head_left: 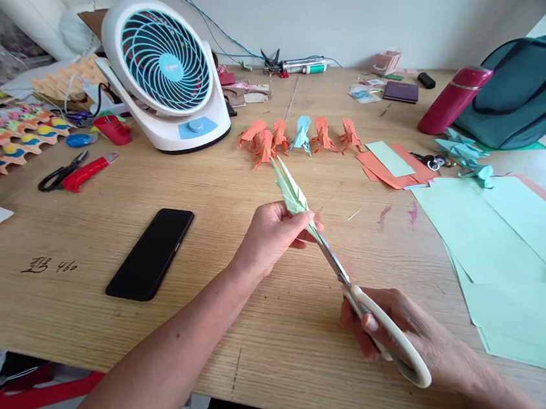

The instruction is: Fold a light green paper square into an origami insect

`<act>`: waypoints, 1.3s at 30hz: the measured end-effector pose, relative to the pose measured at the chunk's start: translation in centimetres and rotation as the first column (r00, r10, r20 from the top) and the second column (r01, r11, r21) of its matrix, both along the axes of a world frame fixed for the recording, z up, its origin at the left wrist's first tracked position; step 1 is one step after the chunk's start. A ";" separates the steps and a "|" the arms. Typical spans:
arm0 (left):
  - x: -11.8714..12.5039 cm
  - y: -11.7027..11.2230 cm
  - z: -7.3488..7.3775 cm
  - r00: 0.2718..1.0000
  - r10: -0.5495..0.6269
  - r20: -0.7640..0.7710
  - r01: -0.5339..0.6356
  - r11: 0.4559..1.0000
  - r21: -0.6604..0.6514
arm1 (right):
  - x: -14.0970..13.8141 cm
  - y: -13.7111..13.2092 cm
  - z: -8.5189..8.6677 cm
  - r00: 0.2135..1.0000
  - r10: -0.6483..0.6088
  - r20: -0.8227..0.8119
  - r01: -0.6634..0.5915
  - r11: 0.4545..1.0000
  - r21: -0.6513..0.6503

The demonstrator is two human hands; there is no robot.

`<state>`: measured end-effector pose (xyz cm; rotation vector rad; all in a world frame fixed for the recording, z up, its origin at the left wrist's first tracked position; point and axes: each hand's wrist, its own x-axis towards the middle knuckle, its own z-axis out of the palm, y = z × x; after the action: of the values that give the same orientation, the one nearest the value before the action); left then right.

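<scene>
My left hand (276, 231) pinches the pale-green origami piece (294, 197) between thumb and fingers, its slender points aimed at twelve o'clock; my right hand (401, 313) grips the white-handled scissors (346, 281), the origami piece lying at its eleven o'clock, with the blades reaching the lower end; the black smartphone (150, 255) rests at nine o'clock from my left hand.

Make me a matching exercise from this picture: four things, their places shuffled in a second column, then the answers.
1. scissors
2. folded pale-green paper
3. black phone
4. magenta bottle

A. beside the teal bag
B. in the left hand
C. lying flat beside the handwriting
D. in the right hand

Pairs: 1-D, 2-B, 3-C, 4-A
</scene>
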<state>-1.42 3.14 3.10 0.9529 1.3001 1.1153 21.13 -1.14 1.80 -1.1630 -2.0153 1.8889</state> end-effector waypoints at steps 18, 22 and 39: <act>0.0 0.0 -0.2 1.000 -0.005 0.001 0.005 1.000 0.008 | -0.3 -0.1 0.1 0.999 -0.031 0.008 0.031 0.999 -0.016; 0.0 0.0 -0.2 1.000 -0.002 0.005 0.002 1.000 -0.003 | -0.2 -0.1 -0.1 0.999 -0.037 -0.002 0.037 0.999 0.007; -0.1 0.1 -0.2 1.000 0.016 0.016 -0.015 0.999 -0.048 | 0.0 -0.3 -1.1 0.999 -0.029 0.016 0.028 0.999 0.045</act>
<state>-1.48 3.22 2.91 0.8979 1.3172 1.0976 21.15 -1.46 0.73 -1.1933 -2.0280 1.8167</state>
